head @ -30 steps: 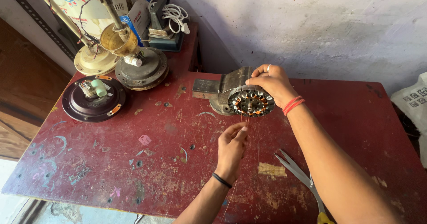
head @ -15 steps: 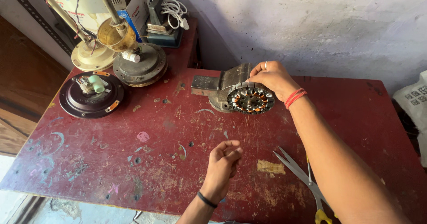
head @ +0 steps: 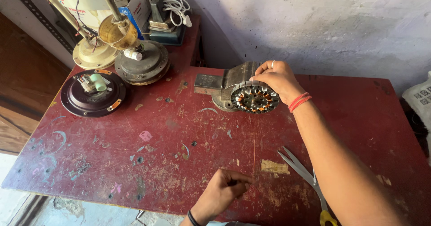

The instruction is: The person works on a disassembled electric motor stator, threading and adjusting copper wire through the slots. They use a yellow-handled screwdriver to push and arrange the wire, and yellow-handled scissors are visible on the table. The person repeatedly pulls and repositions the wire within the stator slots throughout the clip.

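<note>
- Head view shows the right hand (head: 277,78) clasped over the top of a motor stator (head: 254,97), its fingers curled round the rim, steadying it on a grey metal block (head: 226,81) at the back of the red surface (head: 179,131).
- Left hand (head: 224,188) sits near the front edge, fingers pinched together; a thin copper wire (head: 254,145) seems to run from it up to the stator, though the strand is too fine to be sure.
- For a clean pull, the person would do well to keep the stator pressed firmly against the block and draw the wire straight and evenly, without jerks.
- Scissors (head: 305,176) lie just right of the left hand, within easy reach.
</note>
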